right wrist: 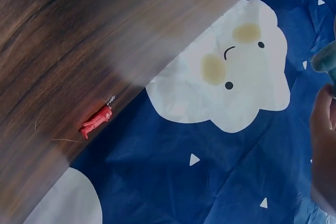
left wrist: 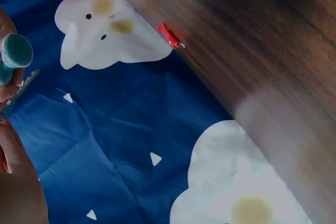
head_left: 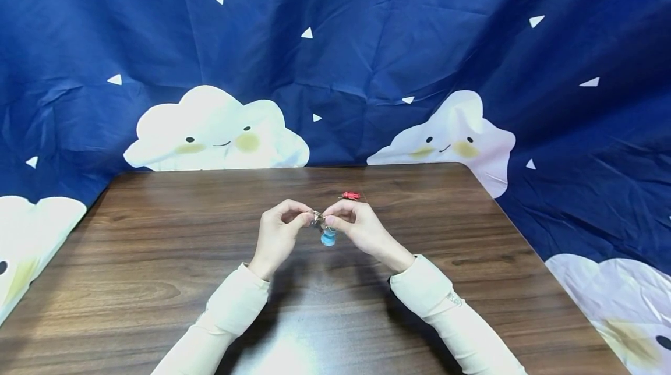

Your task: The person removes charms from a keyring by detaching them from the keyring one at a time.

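Note:
Above the middle of the table both hands meet at a small keychain. The left hand [head_left: 276, 235] pinches its metal clasp or ring [head_left: 317, 218] between thumb and forefinger. From the other side the right hand [head_left: 367, 230] pinches the keychain, and a blue charm [head_left: 328, 238] hangs below those fingertips. In the left wrist view the charm [left wrist: 18, 51] looks teal and rounded, with a beaded metal strip [left wrist: 23, 88] near it. Fingertips partly hide the metal parts, so how they join cannot be told. Beyond the right hand lies a red figure-shaped charm [head_left: 350, 195] on the table.
The dark wood table [head_left: 157, 258] ends at a far edge just behind the red charm. A blue cloth [head_left: 335, 60] with white clouds and triangles hangs behind and beside it. A small metal link [right wrist: 111, 99] sticks out from the red charm.

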`<state>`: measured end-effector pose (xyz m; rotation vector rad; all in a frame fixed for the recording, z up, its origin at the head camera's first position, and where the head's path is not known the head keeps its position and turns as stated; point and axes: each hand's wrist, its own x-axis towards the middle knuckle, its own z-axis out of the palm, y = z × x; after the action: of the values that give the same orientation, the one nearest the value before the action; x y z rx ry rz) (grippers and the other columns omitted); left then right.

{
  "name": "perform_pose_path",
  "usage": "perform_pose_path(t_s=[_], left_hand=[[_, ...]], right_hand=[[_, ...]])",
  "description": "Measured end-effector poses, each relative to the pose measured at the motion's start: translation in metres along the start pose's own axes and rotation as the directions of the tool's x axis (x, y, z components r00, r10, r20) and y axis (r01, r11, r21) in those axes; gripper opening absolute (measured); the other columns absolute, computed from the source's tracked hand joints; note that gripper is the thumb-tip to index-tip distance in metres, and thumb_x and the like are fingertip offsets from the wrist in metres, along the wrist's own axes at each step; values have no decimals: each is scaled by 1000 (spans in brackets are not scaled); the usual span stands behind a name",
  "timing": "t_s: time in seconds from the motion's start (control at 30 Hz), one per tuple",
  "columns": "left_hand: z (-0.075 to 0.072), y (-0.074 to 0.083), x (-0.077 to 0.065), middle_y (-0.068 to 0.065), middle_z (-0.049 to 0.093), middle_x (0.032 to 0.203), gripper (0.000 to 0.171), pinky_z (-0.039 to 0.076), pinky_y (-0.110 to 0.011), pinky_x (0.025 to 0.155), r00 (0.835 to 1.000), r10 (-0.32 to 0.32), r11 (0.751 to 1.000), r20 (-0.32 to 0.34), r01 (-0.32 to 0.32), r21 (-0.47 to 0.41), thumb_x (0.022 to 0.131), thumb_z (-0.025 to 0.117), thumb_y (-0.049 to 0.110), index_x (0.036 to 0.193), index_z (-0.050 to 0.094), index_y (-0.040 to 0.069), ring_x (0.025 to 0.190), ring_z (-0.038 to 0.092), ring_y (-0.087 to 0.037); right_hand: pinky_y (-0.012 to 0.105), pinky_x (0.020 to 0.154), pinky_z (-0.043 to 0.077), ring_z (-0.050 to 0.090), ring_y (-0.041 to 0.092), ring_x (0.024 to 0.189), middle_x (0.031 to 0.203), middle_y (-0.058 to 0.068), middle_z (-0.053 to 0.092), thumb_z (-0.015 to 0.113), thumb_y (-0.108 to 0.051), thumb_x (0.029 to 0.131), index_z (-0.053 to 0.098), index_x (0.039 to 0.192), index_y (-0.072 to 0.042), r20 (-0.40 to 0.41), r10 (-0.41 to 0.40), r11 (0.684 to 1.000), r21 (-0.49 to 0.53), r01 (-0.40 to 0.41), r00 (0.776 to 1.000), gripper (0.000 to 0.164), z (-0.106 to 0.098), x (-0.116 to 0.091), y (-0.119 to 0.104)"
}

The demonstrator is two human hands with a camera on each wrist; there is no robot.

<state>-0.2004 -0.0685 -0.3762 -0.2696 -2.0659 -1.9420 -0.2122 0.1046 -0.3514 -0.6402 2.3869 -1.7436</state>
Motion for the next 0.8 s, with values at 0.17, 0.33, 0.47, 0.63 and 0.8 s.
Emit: perform_pose_path(t_s=[0.17,0.33,0.47,0.63,0.8], left_hand=[[0,3,-2,-15,66,75,9,50,-20,61,999,31,999,-15,-31,-14,75,70,3,82,66,0,65,61,-5],[0,4,-2,-15,67,77,10,51,-20,62,1000,16,999,-21,-17,-33,75,70,2,83,66,-1,66,62,-5],[-2,2,-2,-19,66,80,10,52,-19,64,1000,9,999,10,-8,-46,77,68,0,85,64,-4,67,62,-4],[-4,15,-7,-22,65,86,19,50,-17,64,996,-21,1000,82,19,22,80,65,0,99,63,-4,70,61,-6],[-5,3,-3,-16,67,90,17,52,-18,70,992,22,995,123,-33,91,81,66,6,97,66,0,76,63,-7]], right_hand=[[29,73,54,67,15,80,90,19,67,59,-8,87,58,102,6,68,38,986,161,-49,997,21,-1,-1,0],[26,69,54,66,15,75,84,7,67,63,-8,83,57,103,6,75,63,974,214,-78,995,25,-1,-1,-2],[21,60,51,64,11,70,84,15,66,63,-6,82,60,101,7,14,83,982,167,-84,996,23,0,0,-2],[19,57,49,64,11,69,77,9,67,63,-5,83,61,101,9,-16,99,982,162,-95,995,23,0,0,-2],[20,57,49,65,13,69,77,7,67,64,-6,81,62,99,7,-36,95,986,141,-89,995,22,1,1,-2]])
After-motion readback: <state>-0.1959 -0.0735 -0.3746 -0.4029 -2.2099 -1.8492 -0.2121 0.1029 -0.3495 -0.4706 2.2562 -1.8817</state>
